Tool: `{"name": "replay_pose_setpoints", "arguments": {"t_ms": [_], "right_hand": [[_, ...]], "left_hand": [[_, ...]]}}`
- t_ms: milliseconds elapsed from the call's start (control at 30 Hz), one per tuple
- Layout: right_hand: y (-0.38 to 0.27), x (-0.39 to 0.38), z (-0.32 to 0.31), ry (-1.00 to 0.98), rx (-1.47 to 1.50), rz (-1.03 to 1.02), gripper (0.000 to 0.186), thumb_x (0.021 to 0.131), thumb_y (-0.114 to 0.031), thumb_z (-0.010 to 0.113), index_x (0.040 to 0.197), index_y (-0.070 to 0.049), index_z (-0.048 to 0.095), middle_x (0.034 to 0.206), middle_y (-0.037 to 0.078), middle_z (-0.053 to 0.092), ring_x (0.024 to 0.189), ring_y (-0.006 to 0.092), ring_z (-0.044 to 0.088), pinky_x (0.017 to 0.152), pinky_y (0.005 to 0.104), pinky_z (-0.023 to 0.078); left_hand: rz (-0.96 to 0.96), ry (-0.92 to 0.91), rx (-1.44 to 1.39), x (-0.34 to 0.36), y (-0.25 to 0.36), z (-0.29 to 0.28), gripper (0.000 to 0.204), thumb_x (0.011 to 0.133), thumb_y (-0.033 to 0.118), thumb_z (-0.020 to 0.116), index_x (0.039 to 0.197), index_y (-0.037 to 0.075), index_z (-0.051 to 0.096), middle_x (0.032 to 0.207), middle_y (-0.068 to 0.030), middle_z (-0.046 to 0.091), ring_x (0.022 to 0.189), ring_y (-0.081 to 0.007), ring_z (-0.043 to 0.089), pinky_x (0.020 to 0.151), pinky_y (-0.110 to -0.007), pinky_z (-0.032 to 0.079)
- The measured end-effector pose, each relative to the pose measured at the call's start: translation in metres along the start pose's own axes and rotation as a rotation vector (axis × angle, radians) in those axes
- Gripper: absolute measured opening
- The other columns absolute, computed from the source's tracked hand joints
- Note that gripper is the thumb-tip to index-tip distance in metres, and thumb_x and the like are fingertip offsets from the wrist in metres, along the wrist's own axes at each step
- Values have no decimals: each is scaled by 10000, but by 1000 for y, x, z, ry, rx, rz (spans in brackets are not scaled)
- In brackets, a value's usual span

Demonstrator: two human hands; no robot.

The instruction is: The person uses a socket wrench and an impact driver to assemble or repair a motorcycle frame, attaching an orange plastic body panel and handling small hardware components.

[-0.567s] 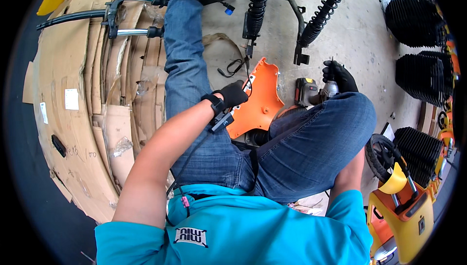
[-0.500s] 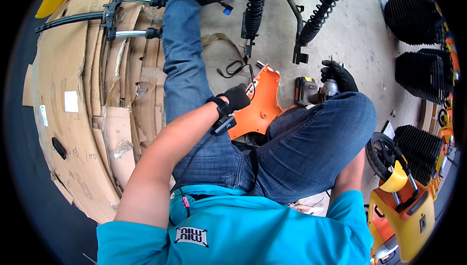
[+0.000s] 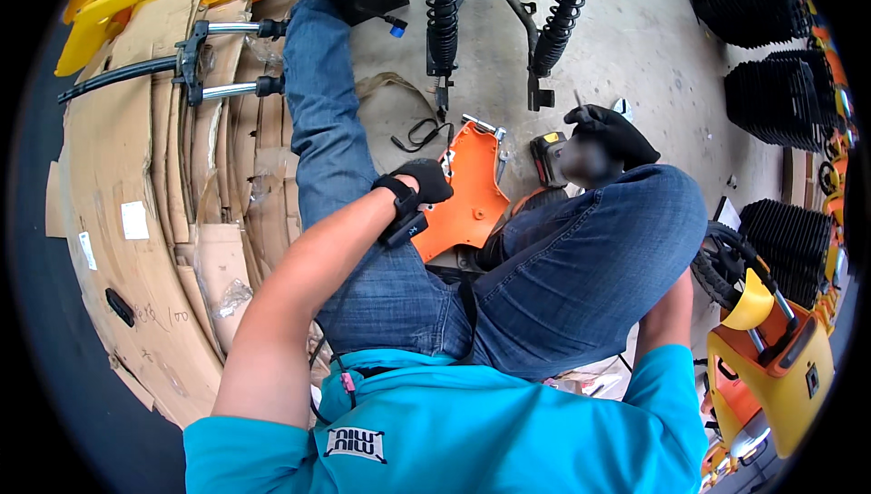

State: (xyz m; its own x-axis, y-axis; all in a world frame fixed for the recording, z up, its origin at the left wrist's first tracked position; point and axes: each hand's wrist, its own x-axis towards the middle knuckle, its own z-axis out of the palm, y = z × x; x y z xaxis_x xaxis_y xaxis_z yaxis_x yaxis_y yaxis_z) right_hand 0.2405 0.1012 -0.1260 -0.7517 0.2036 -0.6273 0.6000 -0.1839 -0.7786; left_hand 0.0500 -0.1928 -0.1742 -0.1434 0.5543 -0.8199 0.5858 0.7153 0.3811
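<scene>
An orange moulded plastic panel (image 3: 472, 199) lies between my legs, with a silver metal tube (image 3: 483, 126) at its far end. My left hand (image 3: 425, 180), in a black glove, is closed on the panel's left edge. Beyond my bent right knee, my black-gloved right hand (image 3: 617, 136) has its fingers pinched together, and a thin dark rod-shaped piece (image 3: 578, 97) sticks up from them. Right beside that hand is a cordless power tool with a black and yellow battery (image 3: 548, 158); its body is blurred and partly hidden by the hand and knee.
Flattened cardboard (image 3: 127, 249) is stacked on the left, with a fork assembly (image 3: 191, 63) on it. Ahead stands a black frame with two coil-spring shocks (image 3: 442, 18). A black cable (image 3: 417, 136) lies nearby. Black ribbed stacks (image 3: 771, 99) and yellow vehicle parts (image 3: 762, 376) line the right.
The whole view has shifted slightly. My right hand has moved a little left and nearer the power tool, the thin piece still upright. My left hand keeps its grip on the panel.
</scene>
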Motion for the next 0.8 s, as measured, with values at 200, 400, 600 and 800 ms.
{"name": "replay_pose_setpoints", "arguments": {"t_ms": [200, 400, 600, 800], "right_hand": [[-19, -2, 29, -214, -137, 60, 201, 917, -205, 571, 1019, -33, 598, 830, 12, 597, 758, 96, 531, 716, 261, 461], [-33, -3, 44, -232, -498, 22, 180, 903, -182, 584, 993, -27, 598, 812, 44, 600, 749, 111, 510, 718, 298, 440], [-20, -6, 44, -147, -418, -76, 252, 892, -233, 621, 1013, -13, 597, 834, 84, 626, 767, 137, 581, 717, 308, 470], [-14, 8, 49, -146, -496, -180, 157, 867, -134, 601, 942, 3, 601, 776, 122, 618, 722, 171, 567, 694, 340, 456]], "left_hand": [[310, 425, -57, -1, 37, -35, 450, 824, 351, 583, 1123, 15, 591, 1004, -179, 649, 925, -317, 629, 824, -381, 486], [513, 345, -514, 36, 105, -47, 323, 885, 315, 553, 944, 6, 626, 839, -144, 663, 707, -256, 641, 687, -369, 493], [508, 372, -296, 42, 120, -45, 307, 863, 304, 552, 817, 13, 638, 710, -158, 640, 605, -248, 622, 621, -360, 480], [487, 385, -317, 47, 104, -39, 287, 849, 293, 553, 793, 27, 646, 684, -140, 640, 642, -253, 618, 638, -367, 466]]}}
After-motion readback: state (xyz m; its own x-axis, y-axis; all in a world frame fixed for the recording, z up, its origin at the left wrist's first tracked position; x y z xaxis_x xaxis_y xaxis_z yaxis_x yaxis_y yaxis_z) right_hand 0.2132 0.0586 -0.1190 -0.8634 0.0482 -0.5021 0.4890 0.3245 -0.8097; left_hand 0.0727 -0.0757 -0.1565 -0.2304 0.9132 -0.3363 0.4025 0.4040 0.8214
